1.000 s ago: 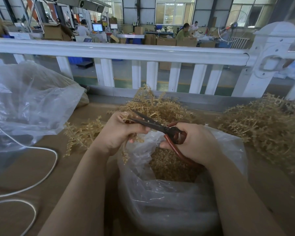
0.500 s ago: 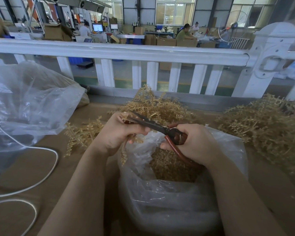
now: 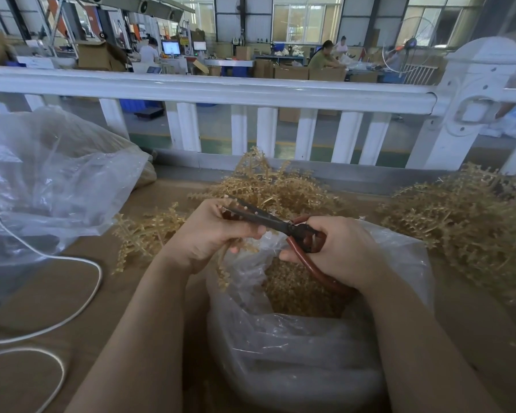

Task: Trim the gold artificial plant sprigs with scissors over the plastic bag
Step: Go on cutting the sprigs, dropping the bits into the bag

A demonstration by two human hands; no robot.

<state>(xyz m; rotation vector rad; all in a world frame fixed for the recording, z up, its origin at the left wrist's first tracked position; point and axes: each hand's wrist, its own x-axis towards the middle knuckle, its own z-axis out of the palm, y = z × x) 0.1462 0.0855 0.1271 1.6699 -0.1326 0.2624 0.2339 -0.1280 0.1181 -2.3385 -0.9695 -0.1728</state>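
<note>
My left hand (image 3: 212,234) grips a gold sprig (image 3: 223,269) whose lower end hangs down beside the open clear plastic bag (image 3: 295,353). My right hand (image 3: 337,251) holds the red-handled scissors (image 3: 268,219); their dark blades point left and reach over my left fingers at the sprig's top. Both hands are above the bag's mouth, and gold trimmings (image 3: 298,290) lie inside it.
Heaps of gold sprigs lie behind the hands (image 3: 274,186), at the left (image 3: 143,234) and at the right (image 3: 465,222). A large clear bag (image 3: 51,174) sits at the left, with a white cord (image 3: 81,308) on the brown table. A white railing (image 3: 221,90) runs along the far edge.
The scissor blades have closed a little on the sprig; both hands stay nearly in the same place over the bag.
</note>
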